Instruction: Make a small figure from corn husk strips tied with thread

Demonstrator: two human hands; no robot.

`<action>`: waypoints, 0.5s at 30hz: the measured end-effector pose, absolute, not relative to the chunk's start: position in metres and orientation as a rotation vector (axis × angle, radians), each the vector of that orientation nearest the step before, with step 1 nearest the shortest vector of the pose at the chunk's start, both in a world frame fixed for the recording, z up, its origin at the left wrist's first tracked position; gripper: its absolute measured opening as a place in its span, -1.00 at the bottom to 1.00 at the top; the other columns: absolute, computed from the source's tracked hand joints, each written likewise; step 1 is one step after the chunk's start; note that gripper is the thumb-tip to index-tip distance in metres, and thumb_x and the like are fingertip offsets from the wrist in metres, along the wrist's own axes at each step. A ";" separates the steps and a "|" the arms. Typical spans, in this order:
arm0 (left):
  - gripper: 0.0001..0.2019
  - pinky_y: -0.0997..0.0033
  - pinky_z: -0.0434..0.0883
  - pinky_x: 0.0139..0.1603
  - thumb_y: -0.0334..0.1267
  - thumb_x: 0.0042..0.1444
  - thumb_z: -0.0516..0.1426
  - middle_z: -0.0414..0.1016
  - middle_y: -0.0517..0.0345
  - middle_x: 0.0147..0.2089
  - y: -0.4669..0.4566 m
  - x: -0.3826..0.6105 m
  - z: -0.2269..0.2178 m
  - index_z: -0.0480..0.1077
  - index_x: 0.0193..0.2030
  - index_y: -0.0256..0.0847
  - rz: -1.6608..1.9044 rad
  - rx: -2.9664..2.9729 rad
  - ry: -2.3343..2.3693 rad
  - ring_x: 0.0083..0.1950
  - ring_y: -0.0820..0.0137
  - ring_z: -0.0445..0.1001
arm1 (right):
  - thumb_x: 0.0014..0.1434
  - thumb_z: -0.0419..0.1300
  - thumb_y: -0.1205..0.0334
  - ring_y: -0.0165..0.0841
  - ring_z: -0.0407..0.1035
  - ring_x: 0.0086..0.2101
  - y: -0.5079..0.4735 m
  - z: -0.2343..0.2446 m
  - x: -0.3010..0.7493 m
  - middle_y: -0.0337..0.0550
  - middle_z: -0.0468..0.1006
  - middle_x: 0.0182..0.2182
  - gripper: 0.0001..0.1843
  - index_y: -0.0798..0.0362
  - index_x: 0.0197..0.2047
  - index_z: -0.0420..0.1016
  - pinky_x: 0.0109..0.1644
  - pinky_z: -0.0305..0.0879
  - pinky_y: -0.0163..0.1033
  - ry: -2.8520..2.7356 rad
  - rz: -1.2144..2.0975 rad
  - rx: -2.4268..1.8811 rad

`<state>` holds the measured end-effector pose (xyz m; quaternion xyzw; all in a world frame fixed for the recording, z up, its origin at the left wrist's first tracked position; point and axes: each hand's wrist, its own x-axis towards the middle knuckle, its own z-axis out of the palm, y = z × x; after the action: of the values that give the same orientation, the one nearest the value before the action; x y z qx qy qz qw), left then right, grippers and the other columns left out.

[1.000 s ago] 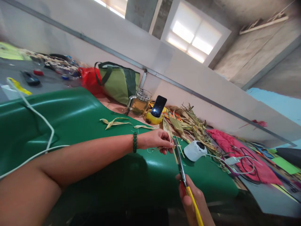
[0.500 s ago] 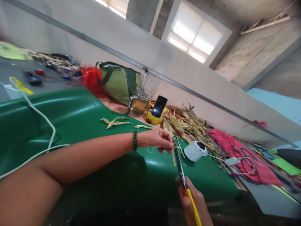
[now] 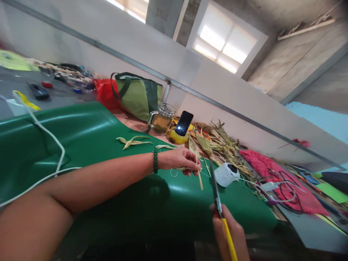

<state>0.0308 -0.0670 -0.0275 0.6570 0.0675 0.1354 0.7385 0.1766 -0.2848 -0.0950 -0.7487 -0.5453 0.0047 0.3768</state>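
Note:
Between the thumb and fingers of my left hand (image 3: 186,162) is a pale dried corn husk piece (image 3: 200,179), its narrow end pointing down. A green beaded bracelet (image 3: 155,162) circles that wrist. My right hand (image 3: 231,230) is closed around the yellow and red handles of a pair of scissors (image 3: 216,194), with the blades pointing up and away from me. The blades are apart from the husk, a little to its right. Just beyond them sits a white spool of thread (image 3: 226,174), and a thin thread loop (image 3: 174,173) shows under my left hand.
A green mat (image 3: 130,195) covers the work surface. Loose husks (image 3: 133,141) lie at left, and a heap of dried husks (image 3: 217,141) at the back. A glass mug (image 3: 162,119), a phone (image 3: 184,123) on a yellow stand and a green bag (image 3: 140,94) stand behind. A white cable (image 3: 46,130) crosses the left side.
My right hand has drawn the scissors to the right, away from the husk and my left fingers. The left hand stays in place, gripping the husk.

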 end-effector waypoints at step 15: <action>-0.65 0.56 0.20 -0.50 -0.20 -0.24 0.38 0.51 0.16 -0.41 -0.017 0.023 -0.028 0.38 -0.38 -0.34 0.640 1.314 0.301 -0.56 0.64 0.30 | 0.23 0.00 0.20 -0.09 0.49 -0.27 -0.183 -0.048 0.196 0.16 0.58 -0.27 -0.64 0.16 -0.01 0.46 -0.32 0.21 -0.18 -1.758 -0.163 -2.647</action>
<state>0.0234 -0.0170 -0.0277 0.5976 0.1370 0.2909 0.7345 0.1957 -0.1826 -0.0479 -0.8318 -0.5524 -0.0513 -0.0201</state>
